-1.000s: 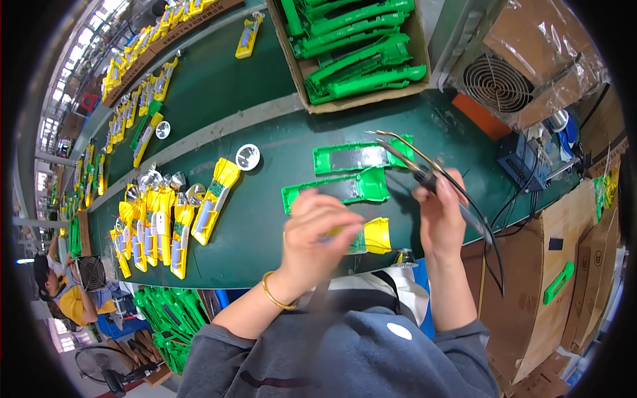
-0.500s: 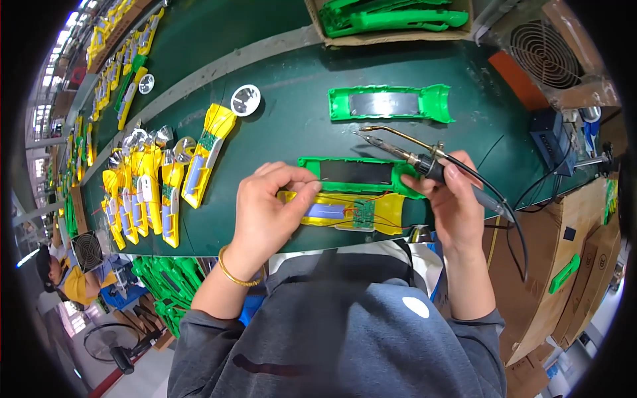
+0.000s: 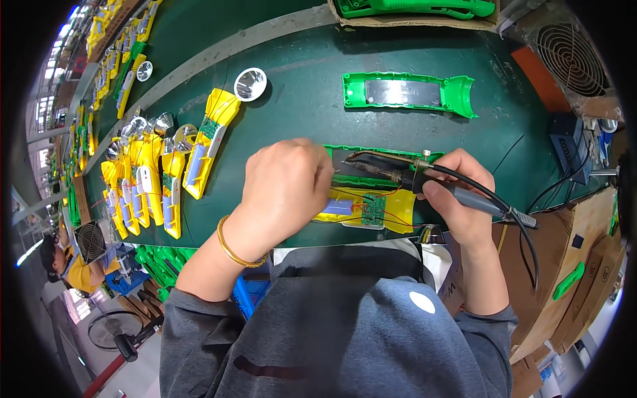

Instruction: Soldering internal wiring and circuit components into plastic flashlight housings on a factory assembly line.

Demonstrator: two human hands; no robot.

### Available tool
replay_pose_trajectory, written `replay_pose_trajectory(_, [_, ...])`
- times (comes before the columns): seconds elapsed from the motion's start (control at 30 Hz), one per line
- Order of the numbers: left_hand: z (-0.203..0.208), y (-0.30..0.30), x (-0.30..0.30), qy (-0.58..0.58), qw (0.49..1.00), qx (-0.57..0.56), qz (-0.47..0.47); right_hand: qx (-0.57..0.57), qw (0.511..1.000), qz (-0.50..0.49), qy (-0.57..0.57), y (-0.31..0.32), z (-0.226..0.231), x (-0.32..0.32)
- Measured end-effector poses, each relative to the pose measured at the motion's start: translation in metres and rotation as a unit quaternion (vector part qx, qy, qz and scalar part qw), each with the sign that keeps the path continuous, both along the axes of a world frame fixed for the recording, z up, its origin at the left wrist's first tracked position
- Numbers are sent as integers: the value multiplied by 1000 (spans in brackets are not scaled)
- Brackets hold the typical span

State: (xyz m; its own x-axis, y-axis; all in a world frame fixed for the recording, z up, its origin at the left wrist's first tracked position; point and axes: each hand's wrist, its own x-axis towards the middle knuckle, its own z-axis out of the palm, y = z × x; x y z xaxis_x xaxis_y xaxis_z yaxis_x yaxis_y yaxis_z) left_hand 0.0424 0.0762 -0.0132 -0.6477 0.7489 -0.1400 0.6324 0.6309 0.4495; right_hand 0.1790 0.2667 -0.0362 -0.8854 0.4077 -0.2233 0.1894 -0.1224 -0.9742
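Observation:
My right hand is closed around a soldering iron with a grey handle and a curved brass tube along it. Its tip points left, over a green plastic housing half with a black panel inside. At the tip, my left hand is closed with its knuckles up; its fingertips and whatever they pinch are hidden. Just nearer to me lies a yellow housing half with a blue battery, a green circuit board and thin red and black wires. A reflector cup sits at its right end.
Another green housing half lies farther back. On the left are several yellow lamp assemblies and a single one with a reflector. A carton of green parts stands behind; a blue box is at right.
The soldering iron has come down and left, its tip now beside my left hand. My left hand has moved right and turned knuckles up over the green housing's left end.

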Motion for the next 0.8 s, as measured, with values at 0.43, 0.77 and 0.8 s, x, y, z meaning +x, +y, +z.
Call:
replay_pose_trajectory(0.43, [-2, 5, 2, 61, 997, -44, -1, 39, 995, 91, -14, 2, 3, -9])
replay_pose_trajectory(0.77, [-2, 6, 1, 80, 996, -47, -15, 39, 994, 84, -53, 1, 6, -10])
replay_pose_trajectory(0.8, [-1, 6, 1, 74, 996, -48, -12, 39, 994, 83, -53, 2, 5, -9])
